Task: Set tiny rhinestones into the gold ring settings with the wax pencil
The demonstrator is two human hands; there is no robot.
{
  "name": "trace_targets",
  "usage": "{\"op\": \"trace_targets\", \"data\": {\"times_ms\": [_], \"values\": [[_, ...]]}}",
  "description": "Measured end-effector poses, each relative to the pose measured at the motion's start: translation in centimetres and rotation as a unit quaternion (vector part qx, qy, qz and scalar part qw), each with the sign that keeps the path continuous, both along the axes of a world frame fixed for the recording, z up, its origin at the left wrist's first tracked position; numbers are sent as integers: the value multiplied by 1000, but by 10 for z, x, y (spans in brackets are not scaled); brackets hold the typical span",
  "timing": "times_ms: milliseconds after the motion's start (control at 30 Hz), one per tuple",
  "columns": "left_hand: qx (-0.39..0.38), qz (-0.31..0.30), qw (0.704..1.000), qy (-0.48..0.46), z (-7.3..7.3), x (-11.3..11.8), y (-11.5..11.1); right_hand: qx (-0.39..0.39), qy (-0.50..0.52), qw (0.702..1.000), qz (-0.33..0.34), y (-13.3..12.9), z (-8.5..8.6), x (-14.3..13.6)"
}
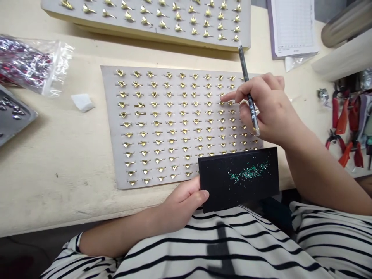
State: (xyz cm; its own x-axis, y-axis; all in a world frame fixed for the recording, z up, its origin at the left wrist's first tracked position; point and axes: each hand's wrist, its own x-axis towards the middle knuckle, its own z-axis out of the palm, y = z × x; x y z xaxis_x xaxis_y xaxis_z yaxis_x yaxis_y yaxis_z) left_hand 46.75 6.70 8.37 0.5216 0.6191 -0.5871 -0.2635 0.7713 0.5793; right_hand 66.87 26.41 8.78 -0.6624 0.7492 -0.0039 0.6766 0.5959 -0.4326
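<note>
Overlapping ring board (177,127): black plate (238,186)

Shiny gold-coloured metal rings (169,104), matt grey foam-like ring board (109,128), smooth matt black tray (216,186), glittering green stones (250,172), glossy clear plastic bag (55,66), scuffed cream-painted surface (58,193), striped cloth shirt (174,255)

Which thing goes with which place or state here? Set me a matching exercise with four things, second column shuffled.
1. black rectangular slab
2. slim dark stick
3. clear plastic bag
4. small white scrap

A. has shiny red pieces inside
B. in the right hand
C. on the cream table, just left of the pale grey board of gold-coloured rings
D. in the left hand, with green specks on top

Right pairs: 1-D, 2-B, 3-A, 4-C
</note>
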Motion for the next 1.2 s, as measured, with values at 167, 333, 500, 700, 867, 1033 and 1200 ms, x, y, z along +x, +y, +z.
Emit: {"op": "trace_targets", "data": {"times_ms": [167,333,500,700,867,1033,1200], "values": [[6,5,1000,-18,1,0,1,-14,-3,1000,-2,0,-1,-2],[17,8,999,-29,1,0,2,-29,22,999,-26,0,-3,-4],[11,8,999,-40,0,1,2,-93,69,992,-46,2,-2,-4],[31,-4,999,-18,-1,-1,2,-155,139,976,-63,4,-4,0],[33,-6,999,-18,-1,-1,2,-145,137,977,-75,4,-5,1],[39,-6,999,-19,-1,-1,2,-135,128,979,-89,2,-5,0],[37,3,999,-36,-3,0,1,-137,136,978,-77,2,-4,-2]]}}
